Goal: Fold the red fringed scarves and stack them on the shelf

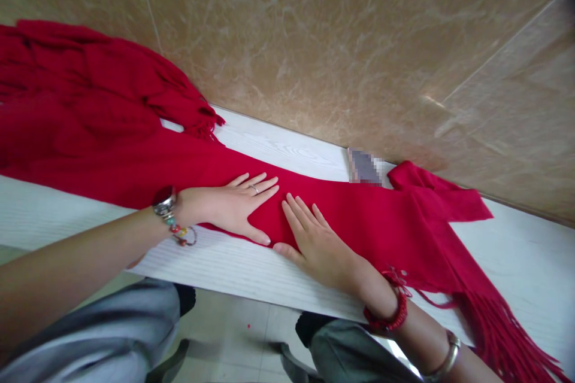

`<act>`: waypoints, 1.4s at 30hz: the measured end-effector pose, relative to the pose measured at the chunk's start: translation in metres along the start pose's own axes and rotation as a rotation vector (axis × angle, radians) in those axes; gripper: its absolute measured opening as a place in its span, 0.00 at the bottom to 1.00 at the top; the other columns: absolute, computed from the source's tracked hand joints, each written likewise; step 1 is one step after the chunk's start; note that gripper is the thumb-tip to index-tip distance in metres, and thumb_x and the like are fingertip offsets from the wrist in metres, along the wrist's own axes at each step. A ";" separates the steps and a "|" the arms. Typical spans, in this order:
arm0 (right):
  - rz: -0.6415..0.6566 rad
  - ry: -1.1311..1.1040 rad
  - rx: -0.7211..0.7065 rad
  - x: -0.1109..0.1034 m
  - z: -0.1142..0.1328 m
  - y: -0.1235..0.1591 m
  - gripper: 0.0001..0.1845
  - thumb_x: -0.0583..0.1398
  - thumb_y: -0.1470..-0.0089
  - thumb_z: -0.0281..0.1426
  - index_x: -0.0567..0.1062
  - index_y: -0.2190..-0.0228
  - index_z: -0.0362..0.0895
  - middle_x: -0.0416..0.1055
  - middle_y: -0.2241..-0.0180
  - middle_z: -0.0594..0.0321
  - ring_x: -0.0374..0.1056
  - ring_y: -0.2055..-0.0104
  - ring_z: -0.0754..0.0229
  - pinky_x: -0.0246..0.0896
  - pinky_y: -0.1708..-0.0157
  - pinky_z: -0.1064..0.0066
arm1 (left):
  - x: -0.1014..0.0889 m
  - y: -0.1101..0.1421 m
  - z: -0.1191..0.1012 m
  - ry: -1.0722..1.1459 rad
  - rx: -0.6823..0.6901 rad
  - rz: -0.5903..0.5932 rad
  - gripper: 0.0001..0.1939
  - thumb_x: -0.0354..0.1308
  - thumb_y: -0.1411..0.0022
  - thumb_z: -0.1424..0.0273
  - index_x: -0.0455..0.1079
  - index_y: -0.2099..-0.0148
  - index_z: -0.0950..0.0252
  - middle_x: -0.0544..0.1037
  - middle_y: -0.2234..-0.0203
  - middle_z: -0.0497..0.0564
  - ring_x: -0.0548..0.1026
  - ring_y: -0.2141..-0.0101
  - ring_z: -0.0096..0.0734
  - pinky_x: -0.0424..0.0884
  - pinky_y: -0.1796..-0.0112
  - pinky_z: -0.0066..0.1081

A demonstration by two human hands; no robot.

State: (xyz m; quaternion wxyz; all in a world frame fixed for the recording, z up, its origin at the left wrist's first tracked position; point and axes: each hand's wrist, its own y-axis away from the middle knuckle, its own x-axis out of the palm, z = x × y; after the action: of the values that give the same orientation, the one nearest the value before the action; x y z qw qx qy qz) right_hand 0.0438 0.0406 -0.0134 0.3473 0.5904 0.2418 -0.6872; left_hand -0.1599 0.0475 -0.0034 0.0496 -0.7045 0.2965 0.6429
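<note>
A long red scarf (359,209) lies stretched along the white table, its fringed end hanging toward the lower right. My left hand (229,209) rests flat on the scarf near the middle, fingers spread, with a ring on one finger. Just to its right, my right hand (318,245) also lies flat, fingertips on the fabric and thumb by the scarf's near edge. Neither hand grips anything. More red fabric (99,78) is heaped in loose folds at the left, with a fringe at its right end.
The narrow white table (287,146) runs along a brown marble-patterned wall (291,42). A pixelated flat object (365,166) lies by the wall behind the scarf. A folded red fabric piece (444,194) sits at the right. My knees in grey trousers are below the near edge.
</note>
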 end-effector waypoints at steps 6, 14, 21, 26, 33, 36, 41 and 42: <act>-0.143 -0.075 0.052 -0.011 -0.019 0.005 0.36 0.39 0.41 0.47 0.44 0.40 0.37 0.37 0.37 0.50 0.29 0.36 0.55 0.34 0.41 0.50 | 0.005 -0.001 0.002 0.000 -0.037 -0.048 0.48 0.40 0.47 0.40 0.33 0.34 0.66 0.32 0.37 0.52 0.31 0.39 0.43 0.35 0.42 0.41; -0.051 0.100 0.079 0.006 -0.019 -0.002 0.35 0.43 0.41 0.45 0.49 0.41 0.35 0.41 0.38 0.49 0.34 0.37 0.49 0.38 0.42 0.49 | 0.010 -0.003 0.004 -0.013 -0.126 -0.109 0.42 0.35 0.42 0.43 0.31 0.35 0.61 0.32 0.37 0.53 0.30 0.39 0.48 0.34 0.44 0.52; -0.129 0.048 0.061 0.000 -0.011 0.000 0.37 0.41 0.42 0.48 0.47 0.40 0.35 0.39 0.38 0.49 0.32 0.36 0.50 0.38 0.42 0.51 | 0.005 0.005 -0.006 -0.021 -0.037 -0.069 0.40 0.38 0.42 0.45 0.36 0.35 0.63 0.31 0.37 0.53 0.30 0.39 0.43 0.34 0.43 0.47; -0.059 0.109 -0.011 0.006 -0.011 0.000 0.35 0.41 0.41 0.46 0.48 0.40 0.36 0.42 0.38 0.51 0.36 0.37 0.51 0.38 0.42 0.50 | 0.001 0.008 -0.010 -0.011 -0.011 -0.018 0.43 0.42 0.44 0.44 0.36 0.35 0.61 0.34 0.37 0.52 0.32 0.39 0.43 0.33 0.43 0.47; 0.000 0.258 0.039 -0.002 -0.031 0.015 0.34 0.42 0.41 0.46 0.49 0.41 0.40 0.42 0.38 0.54 0.40 0.38 0.48 0.43 0.43 0.49 | -0.004 0.007 -0.008 0.014 -0.008 0.025 0.46 0.45 0.47 0.43 0.33 0.35 0.58 0.31 0.37 0.50 0.30 0.39 0.46 0.32 0.44 0.50; -0.046 0.342 0.064 -0.003 -0.047 0.029 0.32 0.44 0.41 0.46 0.53 0.41 0.42 0.47 0.39 0.53 0.45 0.39 0.46 0.44 0.44 0.48 | -0.005 0.008 -0.005 0.043 -0.009 0.028 0.47 0.47 0.49 0.42 0.34 0.35 0.58 0.32 0.37 0.51 0.30 0.39 0.49 0.32 0.45 0.52; -0.062 0.365 0.110 -0.005 -0.078 0.053 0.29 0.42 0.40 0.44 0.54 0.42 0.44 0.48 0.39 0.54 0.40 0.38 0.48 0.45 0.45 0.46 | -0.006 0.009 -0.004 0.101 -0.004 -0.009 0.46 0.52 0.51 0.44 0.39 0.36 0.54 0.37 0.37 0.50 0.34 0.39 0.52 0.33 0.45 0.53; -0.057 0.346 0.119 -0.006 -0.087 0.058 0.29 0.41 0.40 0.43 0.53 0.41 0.44 0.46 0.39 0.55 0.39 0.37 0.48 0.46 0.46 0.46 | -0.006 0.009 -0.004 0.106 -0.007 -0.015 0.46 0.53 0.51 0.45 0.39 0.36 0.53 0.37 0.37 0.49 0.34 0.39 0.52 0.33 0.45 0.53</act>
State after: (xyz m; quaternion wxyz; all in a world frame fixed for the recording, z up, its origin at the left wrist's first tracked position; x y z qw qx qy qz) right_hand 0.1441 0.0691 -0.0191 0.2452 0.7123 0.2735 -0.5980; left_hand -0.1611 0.0406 0.0057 0.0361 -0.7400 0.2911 0.6053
